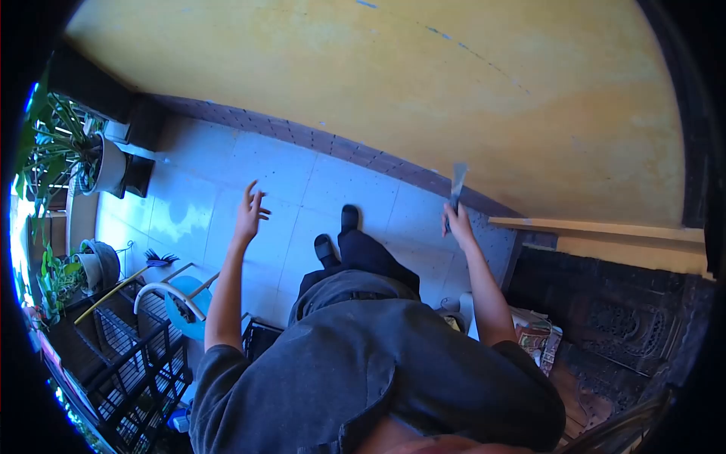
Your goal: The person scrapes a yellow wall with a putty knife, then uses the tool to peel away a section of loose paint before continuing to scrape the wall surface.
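My right hand (458, 223) is closed around the dark handle of a putty knife (458, 181), whose pale flat blade points up toward the yellow wall (423, 83). Out to the left, my left hand (250, 214) hangs over the tiled floor with its fingers apart and nothing in it. Faint blue and grey marks run across the upper part of the wall.
Potted plants (110, 165) stand at the far left. Below them are a broom (113, 293), a teal chair (185, 306) and a black metal rack (144, 371). A carved dark wooden piece (612, 318) is at the right, beside a yellow ledge (605, 228).
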Motion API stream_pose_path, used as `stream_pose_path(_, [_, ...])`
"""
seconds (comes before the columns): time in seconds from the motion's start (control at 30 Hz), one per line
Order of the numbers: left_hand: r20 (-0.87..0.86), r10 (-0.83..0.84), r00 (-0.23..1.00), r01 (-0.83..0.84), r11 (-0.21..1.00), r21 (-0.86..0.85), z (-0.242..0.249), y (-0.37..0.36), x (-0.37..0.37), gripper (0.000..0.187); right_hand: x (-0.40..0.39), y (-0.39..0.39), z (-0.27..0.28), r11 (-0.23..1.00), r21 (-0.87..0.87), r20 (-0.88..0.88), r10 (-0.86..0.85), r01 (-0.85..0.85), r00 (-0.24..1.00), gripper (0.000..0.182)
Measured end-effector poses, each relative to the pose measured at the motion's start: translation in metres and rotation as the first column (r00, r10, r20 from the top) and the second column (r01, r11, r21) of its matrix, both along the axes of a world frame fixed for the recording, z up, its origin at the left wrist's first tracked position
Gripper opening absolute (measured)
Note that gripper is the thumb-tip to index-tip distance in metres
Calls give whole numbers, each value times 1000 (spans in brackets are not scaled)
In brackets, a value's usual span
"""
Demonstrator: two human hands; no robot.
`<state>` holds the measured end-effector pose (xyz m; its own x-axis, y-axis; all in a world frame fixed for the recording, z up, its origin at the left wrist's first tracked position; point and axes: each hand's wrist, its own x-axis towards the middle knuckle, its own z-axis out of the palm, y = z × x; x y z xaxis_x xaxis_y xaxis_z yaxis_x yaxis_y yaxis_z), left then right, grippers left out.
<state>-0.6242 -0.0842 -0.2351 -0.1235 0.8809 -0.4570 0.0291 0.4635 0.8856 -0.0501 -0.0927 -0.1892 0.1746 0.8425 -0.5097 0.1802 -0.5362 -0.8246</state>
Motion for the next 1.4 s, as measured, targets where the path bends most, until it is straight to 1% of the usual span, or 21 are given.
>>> stream_pose_path(0.03, [-203,-132,970,126,991,-45,25,21,16,52,-30,21,25,992,75,47,102,-105,994,23])
stream_pose_path(0.07, [-469,-224,855,303,948,101,34,28,40,49,-55,36,44,967,144,100,196,-209,975,21])
stream_pose_path(0.1, [-707,-219,673,498,841,214,42,45,67,46,-91,51,64,962,198,34,187,-190,982,21])
stream_pose_path(0.17, [-435,-397,808,553,767,325,76,71,119,48,-147,77,91,936,276,-118,259,-218,959,22])
stream_pose_path(0.2, [-271,-480,835,548,770,325,98,82,139,49,-165,91,94,914,310,-206,332,-260,921,23])
stream_pose_path(0.23, [-100,-545,832,545,773,324,115,93,157,49,-180,104,91,926,300,-297,319,-229,900,22])
stream_pose_path(0.3, [45,-516,855,440,769,464,129,119,182,52,-205,133,91,943,284,-470,297,-176,831,21])
stream_pose_path(0.43, [324,-453,831,340,874,348,140,173,187,63,-243,182,93,966,234,-445,207,-110,871,24])
stream_pose_path(0.53, [104,-434,895,345,820,456,127,210,185,73,-259,220,83,957,278,-420,197,-82,886,29])
stream_pose_path(0.57, [113,-427,897,361,856,370,143,219,181,78,-264,231,79,933,349,-406,234,-87,883,30])
stream_pose_path(0.63, [96,-413,906,378,889,260,156,231,173,70,-276,245,84,951,304,-460,190,-48,867,31])
stream_pose_path(0.73, [176,-365,914,253,855,453,143,255,173,61,-293,257,86,950,312,-408,117,17,905,34])
stream_pose_path(0.83, [247,-446,860,332,858,393,136,273,160,53,-292,264,85,964,264,-405,120,-10,907,35])
stream_pose_path(0.87, [250,-474,844,356,844,400,139,274,157,51,-294,267,78,943,333,-334,120,-2,935,36])
stream_pose_path(0.97, [236,-528,816,428,826,367,132,279,151,48,-295,271,70,939,345,-250,99,-7,963,38])
stream_pose_path(1.07, [252,-546,799,430,811,396,131,285,154,46,-303,275,77,879,475,-138,31,39,990,41])
stream_pose_path(1.17, [511,-523,683,437,852,287,128,299,154,47,-304,291,97,868,494,-11,66,-53,998,40])
stream_pose_path(1.2, [467,-539,701,425,842,333,128,305,154,47,-305,296,97,867,494,-21,77,-56,997,39])
stream_pose_path(1.3, [386,-613,689,533,790,304,119,312,144,46,-317,286,105,892,448,-38,-41,54,998,37])
stream_pose_path(1.33, [417,-571,707,504,821,269,107,310,146,46,-320,287,84,890,446,-69,-78,101,995,37])
stream_pose_path(1.4, [351,-591,726,549,806,222,120,307,137,49,-324,285,79,920,377,-90,-82,110,993,33])
